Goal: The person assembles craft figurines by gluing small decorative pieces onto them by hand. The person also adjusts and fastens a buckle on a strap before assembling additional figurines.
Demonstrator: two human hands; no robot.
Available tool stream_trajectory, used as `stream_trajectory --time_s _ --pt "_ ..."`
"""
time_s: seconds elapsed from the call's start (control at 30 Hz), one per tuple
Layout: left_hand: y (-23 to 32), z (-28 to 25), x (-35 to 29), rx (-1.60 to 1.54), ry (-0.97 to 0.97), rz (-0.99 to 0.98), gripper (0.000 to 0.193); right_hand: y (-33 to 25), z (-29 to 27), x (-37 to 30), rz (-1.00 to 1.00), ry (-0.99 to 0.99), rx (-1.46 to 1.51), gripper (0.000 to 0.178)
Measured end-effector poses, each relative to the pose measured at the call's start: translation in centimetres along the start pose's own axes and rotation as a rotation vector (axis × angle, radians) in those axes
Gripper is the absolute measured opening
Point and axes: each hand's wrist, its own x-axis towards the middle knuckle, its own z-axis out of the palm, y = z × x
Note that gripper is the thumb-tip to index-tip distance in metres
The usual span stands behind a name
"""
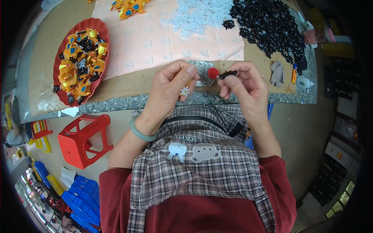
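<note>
My left hand (169, 85) is closed in a pinch over the near edge of the table, with a small white star-shaped piece (185, 91) showing below its fingers. A bit of yellow-orange shows between those fingertips, too small to name. To the right, my right hand (248, 87) pinches a black spiky star-shaped piece (228, 73) between thumb and fingers. The two hands are apart. Between them on the tabletop lies a round red lid-like thing (213, 73).
A red scalloped tray (105, 39) at the left holds orange figures and black spiky pieces. Farther back lie a white heap of star pieces (198, 17) and a black heap (268, 29). Right of my hands are a grey cloth (277, 73) and a glue tube (294, 73). A red stool (72, 145) stands left.
</note>
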Motion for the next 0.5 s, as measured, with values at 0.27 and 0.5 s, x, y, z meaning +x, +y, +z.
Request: stream_trajectory --time_s 0.27,0.5 --pt "0.3 1.0 -0.2 0.111 0.165 -0.097 0.029 1.1 2.9 -1.0 -0.285 -0.085 -0.367 0.015" --pt "0.3 1.0 -0.4 0.109 0.160 -0.097 0.029 1.5 3.2 -1.0 -0.448 -0.090 -0.544 0.018"
